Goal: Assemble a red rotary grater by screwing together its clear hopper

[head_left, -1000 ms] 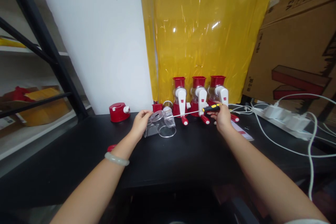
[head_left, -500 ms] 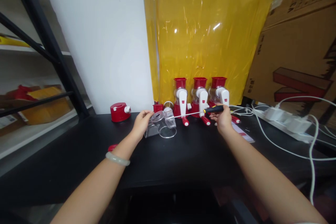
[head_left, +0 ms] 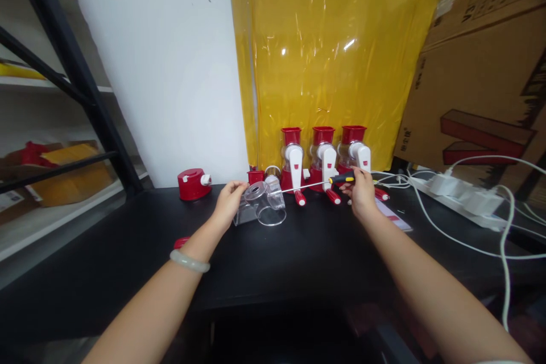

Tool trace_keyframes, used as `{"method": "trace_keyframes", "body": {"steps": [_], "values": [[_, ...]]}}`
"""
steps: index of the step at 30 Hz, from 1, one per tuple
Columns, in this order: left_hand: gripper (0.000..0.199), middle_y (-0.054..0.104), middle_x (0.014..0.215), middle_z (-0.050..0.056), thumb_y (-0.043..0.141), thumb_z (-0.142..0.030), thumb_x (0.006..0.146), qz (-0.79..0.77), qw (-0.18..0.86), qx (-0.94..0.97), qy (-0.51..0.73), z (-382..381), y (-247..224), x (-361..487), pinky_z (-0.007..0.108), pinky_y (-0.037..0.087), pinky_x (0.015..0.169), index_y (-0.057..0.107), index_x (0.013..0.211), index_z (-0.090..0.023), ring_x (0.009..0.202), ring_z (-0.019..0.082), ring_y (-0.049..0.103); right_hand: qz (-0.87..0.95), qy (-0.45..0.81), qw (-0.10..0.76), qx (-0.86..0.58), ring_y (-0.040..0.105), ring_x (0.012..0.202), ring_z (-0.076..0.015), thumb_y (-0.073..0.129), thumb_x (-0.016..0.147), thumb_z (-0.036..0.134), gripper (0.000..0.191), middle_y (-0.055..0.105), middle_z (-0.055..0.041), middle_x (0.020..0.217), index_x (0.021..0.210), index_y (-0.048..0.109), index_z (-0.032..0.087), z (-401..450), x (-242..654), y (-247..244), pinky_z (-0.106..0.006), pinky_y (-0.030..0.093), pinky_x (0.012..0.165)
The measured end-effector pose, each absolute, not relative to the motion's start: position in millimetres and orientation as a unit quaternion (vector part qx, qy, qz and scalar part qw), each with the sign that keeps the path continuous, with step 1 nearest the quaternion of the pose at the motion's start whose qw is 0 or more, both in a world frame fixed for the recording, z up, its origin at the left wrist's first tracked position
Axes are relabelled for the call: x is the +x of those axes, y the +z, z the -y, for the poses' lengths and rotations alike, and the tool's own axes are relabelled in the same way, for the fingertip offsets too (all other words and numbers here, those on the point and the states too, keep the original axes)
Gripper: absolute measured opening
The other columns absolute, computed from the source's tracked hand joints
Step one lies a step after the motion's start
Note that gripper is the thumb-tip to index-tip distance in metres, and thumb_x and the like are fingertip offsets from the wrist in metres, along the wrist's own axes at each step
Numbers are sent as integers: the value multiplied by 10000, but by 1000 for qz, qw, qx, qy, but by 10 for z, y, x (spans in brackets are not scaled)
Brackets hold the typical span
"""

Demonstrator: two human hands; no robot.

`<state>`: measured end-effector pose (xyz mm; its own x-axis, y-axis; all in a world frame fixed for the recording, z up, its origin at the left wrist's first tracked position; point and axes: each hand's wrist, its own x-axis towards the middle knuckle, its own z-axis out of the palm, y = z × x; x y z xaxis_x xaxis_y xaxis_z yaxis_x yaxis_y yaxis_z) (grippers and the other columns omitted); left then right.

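My left hand [head_left: 229,200] is closed on the left end of a clear plastic grater housing [head_left: 261,205], which lies on its side on the black table. In my right hand [head_left: 362,192] is a screwdriver [head_left: 342,178] with a black and yellow handle. Its long shaft points left, and the tip meets the right side of the housing; whether it touches a screw is too small to tell. Behind the housing are a small red part [head_left: 256,176] and a metal grater drum [head_left: 272,172].
Three red and white rotary graters [head_left: 326,159] stand in a row at the back. A red grater base [head_left: 194,183] sits at the back left, and a red piece [head_left: 181,242] lies by my left forearm. At right are a power strip [head_left: 464,202] with white cables and a leaflet [head_left: 394,216].
The whole view has shifted very slightly. Both hands keep their hold, and the screwdriver stays against the housing with hardly any visible movement.
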<state>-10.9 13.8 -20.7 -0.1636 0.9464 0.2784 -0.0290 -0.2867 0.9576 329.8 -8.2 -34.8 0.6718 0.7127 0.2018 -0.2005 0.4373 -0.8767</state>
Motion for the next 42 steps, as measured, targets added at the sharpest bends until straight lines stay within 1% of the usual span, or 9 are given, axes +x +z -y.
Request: {"method": "trace_keyframes", "body": {"steps": [4,7,12,18,22,28,31,35,42], "values": [[391,725,818,59,839,-482,557,-449,394,513,616,-134,-208,-111,311,468,687,694,756,-179,776,224,650,295,257,799,-456,466,345,-98,663,796,553,400,439,122,494,997,530,232,95,3285,-350,-188,361,365],[395,725,820,59,841,-481,555,-449,395,512,617,-140,-213,-113,310,467,685,697,764,-178,780,225,650,312,244,793,-462,462,339,-98,565,856,590,379,440,107,482,959,553,225,116,3284,-352,-189,351,358],[411,720,801,60,843,-500,538,-448,395,511,618,-164,-221,-114,308,462,667,692,749,-180,759,223,643,306,282,782,-463,550,386,-123,397,921,480,321,570,48,562,987,571,219,140,3290,-347,-203,413,380],[422,721,786,52,847,-504,520,-447,395,509,621,-170,-223,-107,308,464,673,688,744,-184,750,222,649,305,285,798,-434,640,478,-133,449,830,370,305,653,10,721,1039,596,204,124,3301,-369,-195,424,397],[408,724,793,58,847,-498,526,-451,393,510,619,-162,-218,-113,308,462,667,695,741,-186,756,226,648,296,286,796,-444,636,474,-144,519,819,358,305,642,16,696,1074,579,204,93,3308,-369,-195,412,377],[409,724,814,64,846,-498,532,-450,394,511,618,-165,-224,-120,312,463,687,696,746,-184,786,233,649,303,252,800,-452,501,367,-109,631,826,465,301,525,88,498,975,536,221,99,3288,-363,-184,384,369],[401,727,819,64,845,-492,539,-449,394,511,618,-161,-226,-119,314,467,696,699,752,-184,793,234,654,309,251,798,-452,486,355,-108,571,858,533,323,494,91,462,934,550,220,119,3281,-365,-187,382,367],[392,726,812,64,840,-488,545,-446,395,513,618,-160,-227,-121,314,468,688,696,742,-182,779,231,653,292,296,792,-448,560,392,-128,409,905,512,359,589,36,531,949,585,203,125,3295,-372,-203,409,375],[391,720,806,57,831,-485,548,-442,395,513,621,-176,-244,-128,305,462,683,693,747,-178,787,229,650,289,304,794,-439,596,418,-133,454,856,393,289,631,20,589,999,597,187,101,3310,-375,-191,405,380]]}}
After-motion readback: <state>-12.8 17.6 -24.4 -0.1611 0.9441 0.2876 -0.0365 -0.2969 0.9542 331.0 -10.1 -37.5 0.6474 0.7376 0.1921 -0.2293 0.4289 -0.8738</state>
